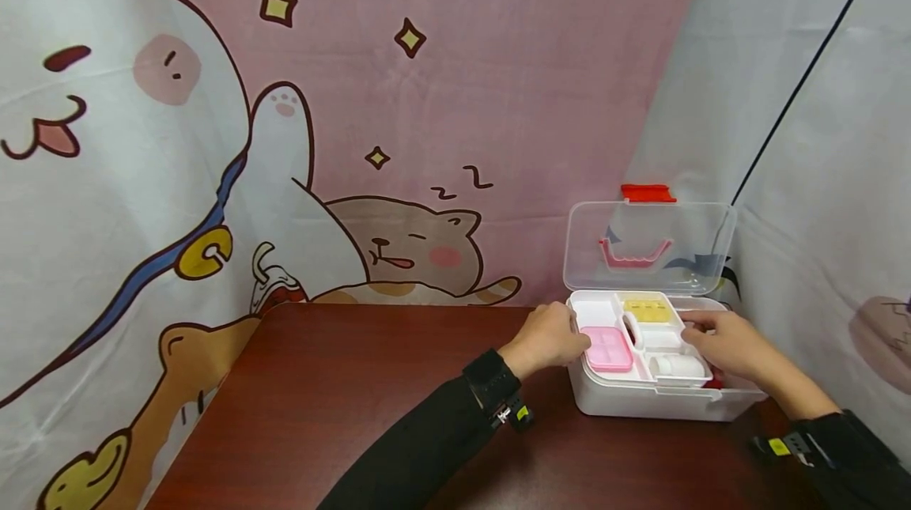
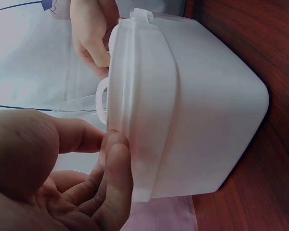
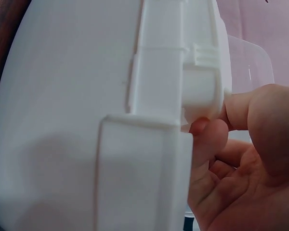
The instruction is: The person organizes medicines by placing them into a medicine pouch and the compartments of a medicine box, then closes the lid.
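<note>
A white storage box (image 1: 640, 403) stands at the right of the table with its clear lid (image 1: 651, 227) raised behind it. Inside its top sits a white compartment tray (image 1: 592, 311), placed towards the left. My left hand (image 1: 546, 338) pinches the tray's left rim between thumb and fingers. On the other side, my right hand (image 1: 733, 344) pinches the tray's right edge, also seen in the right wrist view. The tray holds a pink case (image 1: 608, 349), a yellow item (image 1: 648, 311) and a white cylindrical item (image 1: 678, 368). A white handle (image 1: 631, 330) runs along its middle.
A red latch (image 1: 648, 193) tops the raised lid. Something red (image 1: 715, 380) shows inside the box beside the tray. The brown table (image 1: 342, 415) extends left, and a printed cloth (image 1: 527, 99) hangs behind it.
</note>
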{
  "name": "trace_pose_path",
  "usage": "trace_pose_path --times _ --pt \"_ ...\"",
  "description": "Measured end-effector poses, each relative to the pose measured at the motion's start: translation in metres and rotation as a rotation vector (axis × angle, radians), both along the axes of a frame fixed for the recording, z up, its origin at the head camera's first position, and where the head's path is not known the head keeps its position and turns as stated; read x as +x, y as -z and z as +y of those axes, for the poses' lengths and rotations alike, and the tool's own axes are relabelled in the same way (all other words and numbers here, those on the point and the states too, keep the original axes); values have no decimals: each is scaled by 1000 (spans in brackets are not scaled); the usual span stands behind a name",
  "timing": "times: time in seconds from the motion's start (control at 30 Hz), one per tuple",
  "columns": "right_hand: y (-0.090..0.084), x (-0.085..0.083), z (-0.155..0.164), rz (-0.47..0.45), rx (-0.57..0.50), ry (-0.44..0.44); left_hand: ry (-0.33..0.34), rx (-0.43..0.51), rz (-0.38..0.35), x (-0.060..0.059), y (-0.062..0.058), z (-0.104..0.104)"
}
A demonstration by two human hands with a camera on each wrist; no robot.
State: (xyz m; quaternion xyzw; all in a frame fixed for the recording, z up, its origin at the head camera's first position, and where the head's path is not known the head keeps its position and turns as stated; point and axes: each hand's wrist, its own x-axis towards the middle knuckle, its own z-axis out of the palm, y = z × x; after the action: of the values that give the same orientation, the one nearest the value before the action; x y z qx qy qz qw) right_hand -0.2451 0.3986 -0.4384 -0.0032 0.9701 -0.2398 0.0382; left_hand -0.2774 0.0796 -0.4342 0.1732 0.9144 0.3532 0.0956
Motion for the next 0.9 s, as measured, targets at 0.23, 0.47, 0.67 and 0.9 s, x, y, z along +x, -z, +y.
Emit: trace_pose_path --times 0.23,0.47,0.67,0.9 --pt "7 -3 2 7 19 -17 17 -31 30 -1 2 -1" --pt "9 -3 0 0 -20 -30 16 30 7 -2 6 -6" --pt "6 3 1 -2 -83 -40 35 86 -40 -5 11 -11" --pt "-3 7 17 94 -85 71 15 102 6 -7 9 -12"
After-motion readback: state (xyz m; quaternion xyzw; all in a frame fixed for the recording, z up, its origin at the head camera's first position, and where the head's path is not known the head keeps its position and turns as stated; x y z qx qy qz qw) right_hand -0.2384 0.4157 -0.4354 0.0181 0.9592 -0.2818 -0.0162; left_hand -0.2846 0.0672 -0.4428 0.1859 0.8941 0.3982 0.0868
